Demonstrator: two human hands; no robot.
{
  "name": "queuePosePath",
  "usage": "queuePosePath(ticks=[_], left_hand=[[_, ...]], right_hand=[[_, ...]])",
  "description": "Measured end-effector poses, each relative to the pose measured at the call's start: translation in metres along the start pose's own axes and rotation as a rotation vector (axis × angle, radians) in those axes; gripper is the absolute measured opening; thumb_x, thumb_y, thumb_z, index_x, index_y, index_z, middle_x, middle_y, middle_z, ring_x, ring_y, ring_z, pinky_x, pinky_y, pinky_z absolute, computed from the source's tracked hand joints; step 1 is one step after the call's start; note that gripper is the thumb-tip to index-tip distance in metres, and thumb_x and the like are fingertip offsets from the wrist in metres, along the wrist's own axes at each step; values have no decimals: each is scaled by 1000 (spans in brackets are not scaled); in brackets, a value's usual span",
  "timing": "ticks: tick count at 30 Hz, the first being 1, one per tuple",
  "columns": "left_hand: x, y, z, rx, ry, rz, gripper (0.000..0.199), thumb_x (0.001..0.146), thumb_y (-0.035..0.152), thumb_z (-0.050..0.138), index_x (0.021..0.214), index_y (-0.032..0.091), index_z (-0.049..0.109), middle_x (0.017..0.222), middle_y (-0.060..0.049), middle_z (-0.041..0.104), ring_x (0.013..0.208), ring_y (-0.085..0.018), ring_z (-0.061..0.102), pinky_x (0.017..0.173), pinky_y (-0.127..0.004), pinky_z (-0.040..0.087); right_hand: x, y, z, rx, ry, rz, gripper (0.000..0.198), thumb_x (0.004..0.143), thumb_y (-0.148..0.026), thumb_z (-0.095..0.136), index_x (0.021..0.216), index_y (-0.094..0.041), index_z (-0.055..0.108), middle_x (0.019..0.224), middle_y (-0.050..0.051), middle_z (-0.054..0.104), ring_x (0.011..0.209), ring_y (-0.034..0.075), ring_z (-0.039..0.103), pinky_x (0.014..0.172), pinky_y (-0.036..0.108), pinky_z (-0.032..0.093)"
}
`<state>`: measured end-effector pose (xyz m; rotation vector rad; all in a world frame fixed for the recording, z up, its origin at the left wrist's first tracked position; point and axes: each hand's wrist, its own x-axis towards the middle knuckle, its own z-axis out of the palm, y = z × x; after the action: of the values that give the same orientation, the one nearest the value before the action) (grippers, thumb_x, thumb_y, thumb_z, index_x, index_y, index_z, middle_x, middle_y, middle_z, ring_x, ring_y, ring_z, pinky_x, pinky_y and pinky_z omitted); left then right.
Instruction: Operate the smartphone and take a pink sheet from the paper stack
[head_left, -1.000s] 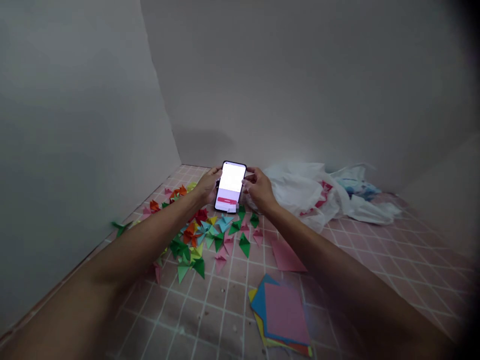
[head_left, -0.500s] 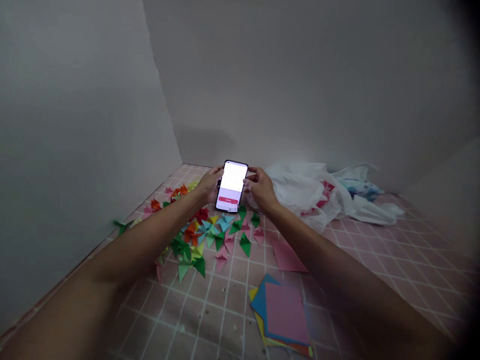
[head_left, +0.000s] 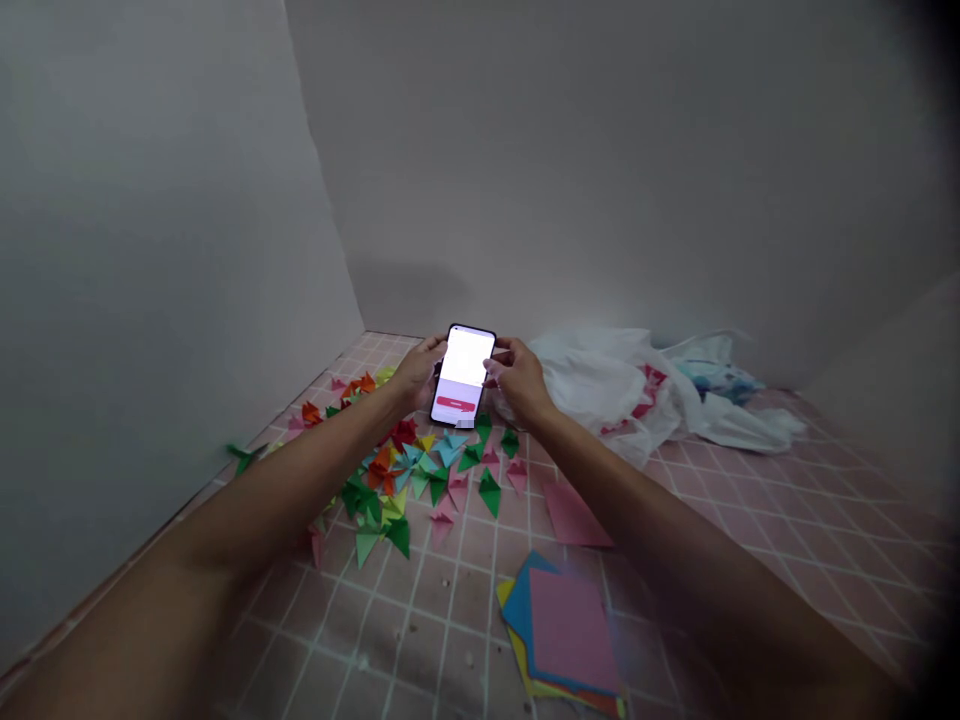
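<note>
Both hands out at arm's length, centre of frame, clamped on a black-rimmed smartphone with a lit white screen [head_left: 463,375]. Left hand [head_left: 415,372] grips the phone's left edge; right hand [head_left: 517,380] grips its right edge, thumb lying over the screen's right margin. Phone stands near upright, lower end close over the floor; whether it touches the tiles cannot be told. A red bar shows low on the screen; text too small to read.

Floor: pink square tiles with pale grout [head_left: 750,500], speckled with small white crumbs in the lower centre.

Below and left of the phone, a scatter of small folded paper triangles in green, red, orange, light blue, yellow and pink [head_left: 405,470], spreading toward the left wall. One green piece [head_left: 241,457] lies apart at the far left, near the wall base.

Right of the scatter, a single flat pink paper sheet [head_left: 574,513]. Lower centre, a loose stack of square coloured paper sheets, pink on top over blue and yellow [head_left: 566,630].

Right of the hands, crumpled white plastic bags with red and blue print [head_left: 652,385], against the back wall.

Plain grey walls [head_left: 150,250] meet in a corner behind the phone.
</note>
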<state>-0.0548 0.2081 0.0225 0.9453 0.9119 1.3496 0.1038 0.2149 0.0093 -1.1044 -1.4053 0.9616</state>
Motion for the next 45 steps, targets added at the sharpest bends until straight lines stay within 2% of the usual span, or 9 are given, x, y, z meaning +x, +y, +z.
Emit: queuePosePath(ticks=[7, 16, 26, 33, 38, 45], left_hand=[[0, 1, 0, 5, 7, -3, 11, 83, 17, 61, 93, 17, 66, 88, -6, 72, 73, -16, 63, 68, -28, 48], [-1, 2, 0, 3, 16, -9, 13, 79, 19, 67, 92, 18, 66, 88, -6, 70, 71, -16, 63, 70, -30, 47], [-7, 5, 4, 8, 5, -6, 10, 81, 17, 64, 91, 18, 66, 86, -5, 70, 71, -17, 62, 69, -30, 47], [-8, 5, 4, 10, 7, 0, 14, 80, 18, 66, 94, 18, 67, 85, -5, 70, 69, -16, 61, 66, -28, 46], [-7, 5, 3, 3, 9, -6, 12, 80, 20, 66, 91, 19, 66, 85, -5, 70, 69, -16, 62, 66, -28, 46], [-6, 3, 3, -22, 12, -3, 9, 85, 24, 59, 88, 18, 65, 91, -8, 72, 80, -20, 66, 70, -29, 49]], right_hand=[[1, 0, 0, -3, -8, 4, 28, 79, -10, 56, 106, -18, 57, 88, 6, 65, 71, 17, 64, 58, 30, 57], [-2, -8, 0, -59, 5, 12, 26, 81, -15, 57, 106, -16, 59, 85, 6, 65, 66, 16, 63, 56, 29, 54], [4, -19, 2, -198, 118, -21, 23, 77, -35, 63, 86, -14, 65, 81, 9, 66, 76, 22, 62, 66, 34, 51], [7, -18, 5, -245, 165, -22, 17, 74, -31, 66, 79, -15, 63, 78, 9, 64, 77, 23, 61, 66, 34, 50], [4, -19, 3, -188, 103, -3, 21, 77, -34, 64, 86, -15, 64, 83, 11, 66, 79, 23, 63, 64, 33, 51], [-3, -15, -3, -89, 4, 44, 23, 85, -28, 54, 98, -12, 63, 85, 11, 69, 67, 19, 65, 60, 31, 53]])
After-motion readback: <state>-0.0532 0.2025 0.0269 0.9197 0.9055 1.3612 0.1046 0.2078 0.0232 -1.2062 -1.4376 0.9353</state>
